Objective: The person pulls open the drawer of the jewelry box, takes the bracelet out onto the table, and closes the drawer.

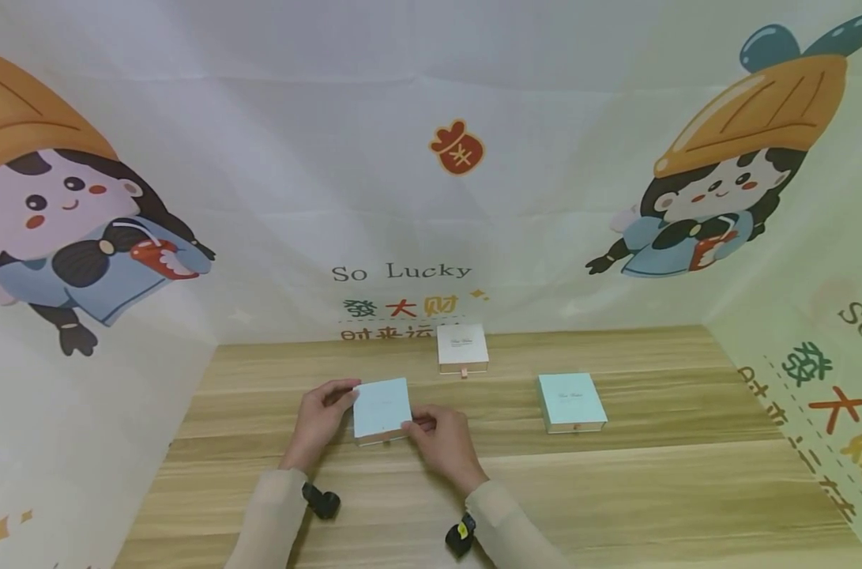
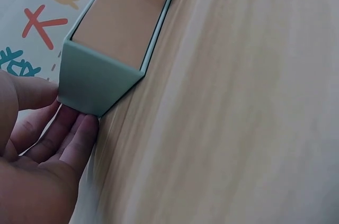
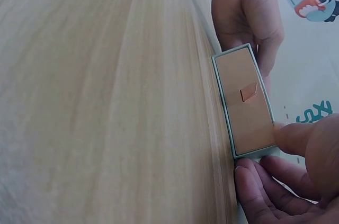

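Note:
A pale blue-green drawer box (image 1: 382, 407) with a peach front lies between my two hands, left of the table's middle. My left hand (image 1: 317, 415) grips its left side, thumb at the top edge and fingers low on the side wall (image 2: 95, 81). At the right front corner, my right hand (image 1: 445, 442) pinches the box, its thumb near the upper edge and its fingers below. The peach drawer front (image 3: 246, 123) carries a small ribbon tab (image 3: 248, 92) and sits flush in the sleeve. Whether the box is slightly off the table, I cannot tell.
A white drawer box (image 1: 462, 344) stands farther back, near the printed backdrop (image 1: 530, 237). Another pale blue-green box (image 1: 571, 399) rests to the right on the wooden table (image 1: 651, 490). Printed cloth walls enclose the table's back and both sides.

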`<state>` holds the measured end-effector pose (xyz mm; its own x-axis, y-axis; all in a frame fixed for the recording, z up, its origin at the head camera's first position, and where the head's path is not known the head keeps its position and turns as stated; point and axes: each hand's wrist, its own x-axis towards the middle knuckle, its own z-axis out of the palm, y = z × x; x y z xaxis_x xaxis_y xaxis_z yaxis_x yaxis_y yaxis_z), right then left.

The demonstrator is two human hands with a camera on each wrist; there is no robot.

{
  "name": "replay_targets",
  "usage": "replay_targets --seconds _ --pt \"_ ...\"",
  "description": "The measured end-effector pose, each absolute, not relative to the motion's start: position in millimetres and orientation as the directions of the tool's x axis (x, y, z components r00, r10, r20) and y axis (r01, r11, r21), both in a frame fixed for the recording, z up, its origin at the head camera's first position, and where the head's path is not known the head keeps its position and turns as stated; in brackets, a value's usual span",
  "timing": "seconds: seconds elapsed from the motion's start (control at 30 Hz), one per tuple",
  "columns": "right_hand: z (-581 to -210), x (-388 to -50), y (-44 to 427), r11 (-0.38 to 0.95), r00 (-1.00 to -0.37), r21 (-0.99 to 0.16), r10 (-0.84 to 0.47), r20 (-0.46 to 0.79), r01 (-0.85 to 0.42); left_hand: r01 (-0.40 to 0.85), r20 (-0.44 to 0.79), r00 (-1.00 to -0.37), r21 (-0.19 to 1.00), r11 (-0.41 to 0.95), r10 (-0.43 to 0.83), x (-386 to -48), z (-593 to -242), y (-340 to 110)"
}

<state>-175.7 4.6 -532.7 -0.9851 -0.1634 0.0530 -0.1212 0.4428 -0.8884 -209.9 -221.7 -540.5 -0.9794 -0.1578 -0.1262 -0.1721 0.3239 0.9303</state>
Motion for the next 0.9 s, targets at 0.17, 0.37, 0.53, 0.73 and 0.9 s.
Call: replay_targets --seconds 0.17,0.37,0.53,0.73,0.9 --pt "-533 -179 6 0.450 -0.984 -0.883 -0.166 0.063 -0.132 -0.161 -0.109 -0.981 0.919 0.358 -0.162 -205 -539 -224" --pt "-532 -180 7 0.451 -0.983 -0.883 -0.171 0.060 -0.132 -0.173 -0.115 -0.978 0.911 0.374 -0.173 -196 -539 -227" --pt "-531 -183 7 0.456 -0.986 -0.882 -0.163 0.043 -0.114 -0.164 -0.096 -0.978 0.906 0.389 -0.188 -188 -538 -228" --pt "-532 -188 7 0.443 -0.987 -0.891 -0.155 0.034 -0.101 -0.153 -0.068 -0.973 0.904 0.400 -0.219 -180 -536 -229" --pt "-533 -194 8 0.451 -0.989 -0.887 -0.140 0.039 -0.098 -0.167 -0.075 -0.970 0.897 0.409 -0.233 -169 -535 -229"
